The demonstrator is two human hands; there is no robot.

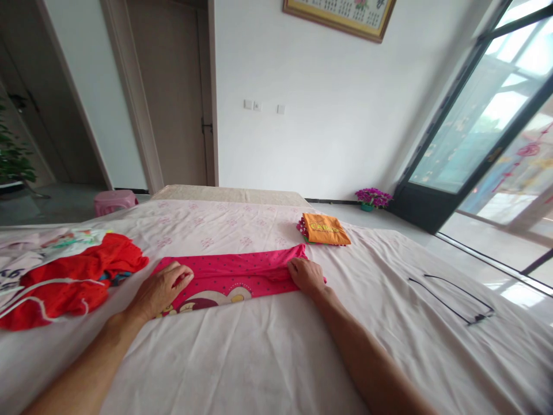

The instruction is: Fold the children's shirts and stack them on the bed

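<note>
A bright pink garment with small dark dots and a cartoon print along its near edge lies folded into a long strip on the sheet. My left hand is at the strip's left end, fingers curled and closed on the cloth. At the opposite end, my right hand has its fingers bent down into the fabric, gripping it. The fingertips of the right hand are partly hidden. Just beyond that hand sits a folded stack of clothes with an orange piece on top.
A loose heap with a red garment and white cords lies at the left. Eyeglasses rest on the pale sheet at the right. Past the bed are a pink stool, purple flowers and a glass door.
</note>
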